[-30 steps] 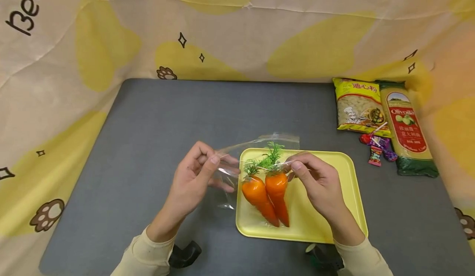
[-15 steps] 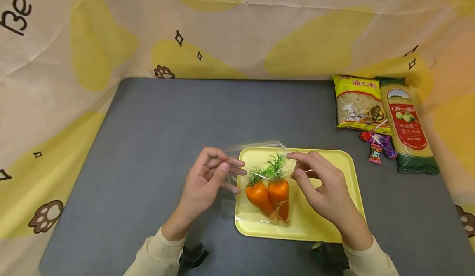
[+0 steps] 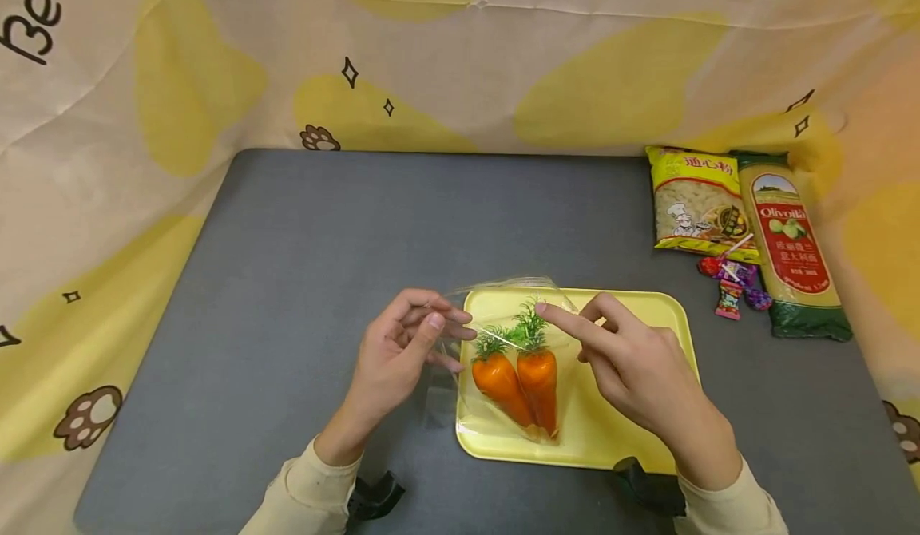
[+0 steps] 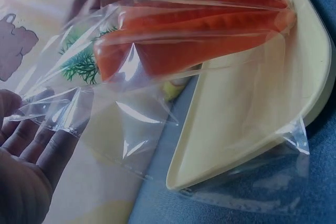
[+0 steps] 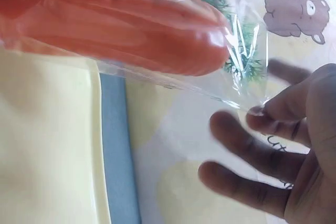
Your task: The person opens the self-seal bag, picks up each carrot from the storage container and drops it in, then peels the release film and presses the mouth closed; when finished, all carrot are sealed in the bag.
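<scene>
A clear plastic bag point(image 4: 139, 124) holds two orange carrots point(image 3: 537, 375) with feathery green tops point(image 3: 530, 331), tips toward me. It overlaps the left part of a yellow tray point(image 3: 596, 431) in the head view. My left hand point(image 3: 398, 359) holds the left edge of the bag's mouth, thumb in front and fingers spread behind the film. At the opposite edge, thumb and a finger of my right hand point(image 3: 640, 359) pinch a corner, as the right wrist view shows. My right index finger point(image 3: 575, 323) stretches out over the green tops.
At the table's point(image 3: 323, 223) back right lie a yellow pasta bag point(image 3: 697, 208) and a long spaghetti pack point(image 3: 787, 247). Beside them are several small wrapped sweets point(image 3: 729, 299) and a red lollipop point(image 3: 710, 267). A patterned cloth point(image 3: 446, 56) hangs along the back.
My right index finger has straightened and moved left over the greens. The bag and carrots have shifted slightly toward me. My left hand has moved slightly right, still at the bag's edge.
</scene>
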`<state>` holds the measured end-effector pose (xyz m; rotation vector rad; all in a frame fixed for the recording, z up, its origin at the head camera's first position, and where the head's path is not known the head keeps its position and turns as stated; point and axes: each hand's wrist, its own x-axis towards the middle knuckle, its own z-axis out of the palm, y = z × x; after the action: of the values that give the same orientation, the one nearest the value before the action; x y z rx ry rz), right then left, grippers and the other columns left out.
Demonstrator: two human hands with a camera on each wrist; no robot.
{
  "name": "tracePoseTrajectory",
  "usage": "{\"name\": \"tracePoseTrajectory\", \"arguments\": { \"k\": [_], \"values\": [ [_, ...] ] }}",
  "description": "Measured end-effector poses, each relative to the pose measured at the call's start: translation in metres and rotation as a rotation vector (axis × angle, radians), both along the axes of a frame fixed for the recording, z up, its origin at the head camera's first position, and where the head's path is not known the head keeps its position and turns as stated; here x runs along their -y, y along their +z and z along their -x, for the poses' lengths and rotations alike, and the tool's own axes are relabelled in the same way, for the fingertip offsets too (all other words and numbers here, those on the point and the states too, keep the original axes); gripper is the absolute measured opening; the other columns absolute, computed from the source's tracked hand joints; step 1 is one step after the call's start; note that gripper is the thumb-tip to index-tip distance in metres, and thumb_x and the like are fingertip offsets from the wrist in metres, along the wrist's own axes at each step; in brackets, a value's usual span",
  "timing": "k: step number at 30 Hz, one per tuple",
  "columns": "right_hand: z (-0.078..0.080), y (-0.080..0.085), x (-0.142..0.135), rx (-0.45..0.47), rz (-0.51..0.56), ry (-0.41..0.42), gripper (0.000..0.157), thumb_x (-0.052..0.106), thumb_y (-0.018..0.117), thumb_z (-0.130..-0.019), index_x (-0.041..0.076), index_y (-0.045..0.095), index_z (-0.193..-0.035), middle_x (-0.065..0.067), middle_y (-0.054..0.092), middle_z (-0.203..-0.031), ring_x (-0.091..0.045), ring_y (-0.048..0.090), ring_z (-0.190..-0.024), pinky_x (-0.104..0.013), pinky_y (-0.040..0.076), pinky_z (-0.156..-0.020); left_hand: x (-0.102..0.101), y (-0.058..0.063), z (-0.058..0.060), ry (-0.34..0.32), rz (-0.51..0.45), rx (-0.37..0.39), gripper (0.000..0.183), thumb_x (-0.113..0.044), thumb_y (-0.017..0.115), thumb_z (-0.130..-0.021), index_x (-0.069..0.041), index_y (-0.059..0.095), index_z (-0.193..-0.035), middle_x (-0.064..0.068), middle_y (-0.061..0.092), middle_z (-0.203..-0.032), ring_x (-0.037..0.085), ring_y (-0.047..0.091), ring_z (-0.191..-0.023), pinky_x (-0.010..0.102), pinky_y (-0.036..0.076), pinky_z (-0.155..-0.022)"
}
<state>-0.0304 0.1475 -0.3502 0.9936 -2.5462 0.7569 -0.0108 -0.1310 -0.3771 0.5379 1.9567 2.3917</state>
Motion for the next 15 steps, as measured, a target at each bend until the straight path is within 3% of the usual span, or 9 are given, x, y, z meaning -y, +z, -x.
{"name": "tracePoseTrajectory", "arguments": {
  "k": [4, 8, 12, 15],
  "values": [
    [0.0, -0.005, -0.001, 0.089, 0.014, -0.055, 0.038, 0.005, 0.048, -0.089, 0.025, 0.064, -0.118, 0.011, 0.053, -0.089, -0.001, 0.043, -0.055, -0.016, 0.035, -0.043, 0.0, -0.001, 0.0, -0.001, 0.0, 0.012, 0.015, 0.006, 0.043, -0.097, 0.004, 0.05, -0.109, 0.027, 0.062, -0.104, 0.043, 0.064, -0.086, 0.045, 0.055, -0.051],
    [0.002, -0.012, 0.0, 0.228, 0.042, -0.072, 0.019, 0.019, 0.059, -0.093, 0.022, 0.061, -0.111, 0.014, 0.054, -0.091, 0.0, 0.05, -0.067, -0.021, 0.048, -0.055, -0.001, -0.002, 0.0, 0.004, 0.018, 0.027, 0.013, 0.005, 0.045, -0.096, 0.002, 0.05, -0.108, 0.026, 0.063, -0.103, 0.044, 0.064, -0.085, 0.044, 0.055, -0.052],
    [0.006, -0.017, 0.0, 0.33, 0.057, -0.054, 0.013, 0.023, 0.064, -0.091, 0.022, 0.054, -0.099, 0.016, 0.05, -0.085, 0.002, 0.05, -0.072, -0.024, 0.051, -0.058, -0.002, -0.002, 0.001, 0.022, 0.041, 0.048, 0.013, 0.004, 0.046, -0.096, 0.001, 0.051, -0.107, 0.023, 0.064, -0.104, 0.046, 0.063, -0.086, 0.044, 0.055, -0.053],
    [0.01, -0.021, -0.002, 0.379, 0.111, -0.02, 0.014, 0.017, 0.063, -0.092, 0.023, 0.051, -0.094, 0.013, 0.047, -0.091, -0.002, 0.049, -0.08, -0.025, 0.052, -0.061, -0.001, -0.004, 0.002, 0.048, 0.057, 0.081, 0.012, 0.002, 0.046, -0.097, 0.0, 0.052, -0.107, 0.026, 0.062, -0.105, 0.047, 0.062, -0.087, 0.045, 0.055, -0.055]
  ]
}}
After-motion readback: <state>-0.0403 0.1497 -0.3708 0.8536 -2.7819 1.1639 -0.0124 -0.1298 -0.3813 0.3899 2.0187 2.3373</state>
